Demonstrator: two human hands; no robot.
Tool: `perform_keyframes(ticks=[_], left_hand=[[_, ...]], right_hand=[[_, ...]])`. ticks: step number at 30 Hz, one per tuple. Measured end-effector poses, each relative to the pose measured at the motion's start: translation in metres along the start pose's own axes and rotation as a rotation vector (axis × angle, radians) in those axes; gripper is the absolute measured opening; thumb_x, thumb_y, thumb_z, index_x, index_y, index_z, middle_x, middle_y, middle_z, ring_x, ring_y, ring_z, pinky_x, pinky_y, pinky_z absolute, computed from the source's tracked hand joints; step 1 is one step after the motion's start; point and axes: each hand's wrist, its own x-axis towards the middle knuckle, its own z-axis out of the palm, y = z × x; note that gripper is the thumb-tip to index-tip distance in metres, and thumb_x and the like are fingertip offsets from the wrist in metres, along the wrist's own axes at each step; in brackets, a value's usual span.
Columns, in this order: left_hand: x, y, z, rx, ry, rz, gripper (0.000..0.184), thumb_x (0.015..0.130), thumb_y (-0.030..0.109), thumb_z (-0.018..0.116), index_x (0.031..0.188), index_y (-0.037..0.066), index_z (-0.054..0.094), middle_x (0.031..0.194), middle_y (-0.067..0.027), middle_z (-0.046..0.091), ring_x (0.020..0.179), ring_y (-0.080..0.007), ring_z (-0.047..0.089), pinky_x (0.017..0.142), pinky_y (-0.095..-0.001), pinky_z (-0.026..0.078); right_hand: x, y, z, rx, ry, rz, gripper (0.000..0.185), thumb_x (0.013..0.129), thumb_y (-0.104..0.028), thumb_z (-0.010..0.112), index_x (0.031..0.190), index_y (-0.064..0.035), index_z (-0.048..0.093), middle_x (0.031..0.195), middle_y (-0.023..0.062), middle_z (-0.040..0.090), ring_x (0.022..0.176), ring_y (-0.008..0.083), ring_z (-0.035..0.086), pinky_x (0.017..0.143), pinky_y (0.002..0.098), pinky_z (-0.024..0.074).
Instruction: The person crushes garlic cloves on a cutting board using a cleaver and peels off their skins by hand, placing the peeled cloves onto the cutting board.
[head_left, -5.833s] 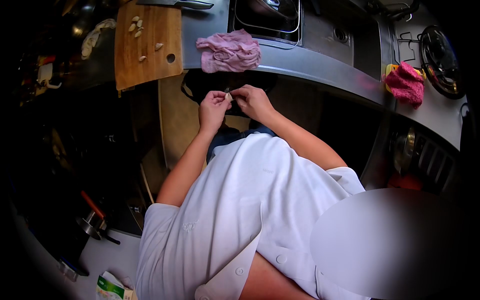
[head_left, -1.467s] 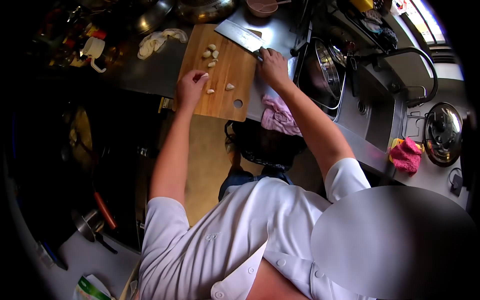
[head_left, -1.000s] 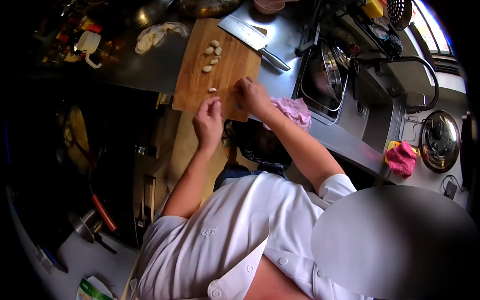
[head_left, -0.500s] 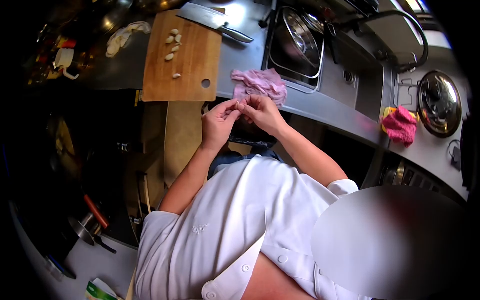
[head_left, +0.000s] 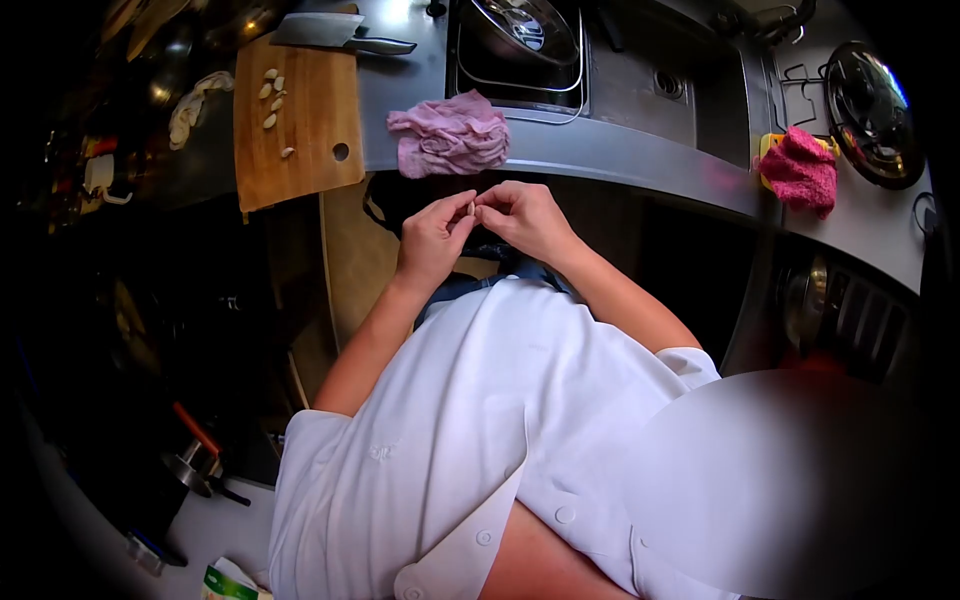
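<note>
A small pale garlic clove (head_left: 471, 209) is pinched between the fingertips of both my hands, in front of the counter edge. My left hand (head_left: 432, 240) grips it from the left with thumb and index finger. From the other side, the fingers of my right hand (head_left: 532, 220) close on it; part of the clove is hidden by the fingertips. Several more garlic cloves (head_left: 270, 121) lie on a wooden cutting board (head_left: 315, 130) up to the left. A cleaver (head_left: 315, 31) rests across the board's far end, its handle reaching over the steel counter.
A crumpled pink cloth (head_left: 452, 135) lies on the counter just beyond my hands. Behind it, a metal bowl (head_left: 525, 30) sits in a rack by the sink (head_left: 715, 125). A red cloth (head_left: 800, 175) and a pot lid (head_left: 873, 115) are at the right; a whitish cloth (head_left: 195, 108) is left of the board.
The whole view has shifted, so the counter, board and cloth appear further up and left. My hands stay together, and the clove between my fingertips now shows more clearly.
</note>
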Motion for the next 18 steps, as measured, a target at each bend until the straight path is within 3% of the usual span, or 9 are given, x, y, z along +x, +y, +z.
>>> perform_keyframes(ticks=[3, 11, 14, 18], left_hand=[[-0.002, 0.005, 0.003, 0.07, 0.01, 0.044, 0.031, 0.092, 0.003, 0.075, 0.123, 0.002, 0.074, 0.103, -0.0114, 0.077, 0.087, -0.014, 0.074, 0.076, -0.0278, 0.059], [-0.009, 0.006, 0.008, 0.168, 0.025, 0.128, 0.032, 0.091, 0.002, 0.075, 0.123, 0.001, 0.073, 0.104, -0.0135, 0.077, 0.089, -0.017, 0.075, 0.076, -0.0283, 0.059], [-0.011, 0.006, 0.006, 0.088, -0.01, 0.083, 0.032, 0.091, -0.001, 0.074, 0.123, 0.0, 0.072, 0.105, -0.012, 0.078, 0.089, -0.015, 0.075, 0.078, -0.0277, 0.06], [-0.01, 0.009, 0.005, -0.204, -0.08, -0.141, 0.029, 0.093, -0.002, 0.071, 0.122, -0.001, 0.072, 0.104, -0.0077, 0.078, 0.09, -0.0106, 0.073, 0.079, -0.0261, 0.06]], right_hand=[[-0.005, -0.007, -0.006, 0.046, -0.038, 0.121, 0.022, 0.087, -0.018, 0.075, 0.095, 0.0023, 0.076, 0.08, 0.0166, 0.074, 0.068, 0.0222, 0.071, 0.067, 0.034, 0.0561], [-0.011, 0.001, 0.001, 0.033, -0.031, 0.131, 0.025, 0.086, -0.019, 0.076, 0.09, 0.0053, 0.072, 0.077, 0.0174, 0.072, 0.067, 0.0213, 0.069, 0.067, 0.0346, 0.0559], [-0.012, 0.001, 0.002, 0.038, -0.04, 0.15, 0.025, 0.087, -0.02, 0.075, 0.09, 0.0053, 0.071, 0.075, 0.0154, 0.071, 0.066, 0.0184, 0.067, 0.067, 0.0338, 0.0553], [-0.013, -0.005, 0.002, 0.059, -0.049, 0.186, 0.026, 0.09, -0.021, 0.074, 0.09, 0.0048, 0.07, 0.073, 0.0117, 0.07, 0.066, 0.0126, 0.062, 0.064, 0.0313, 0.0535]])
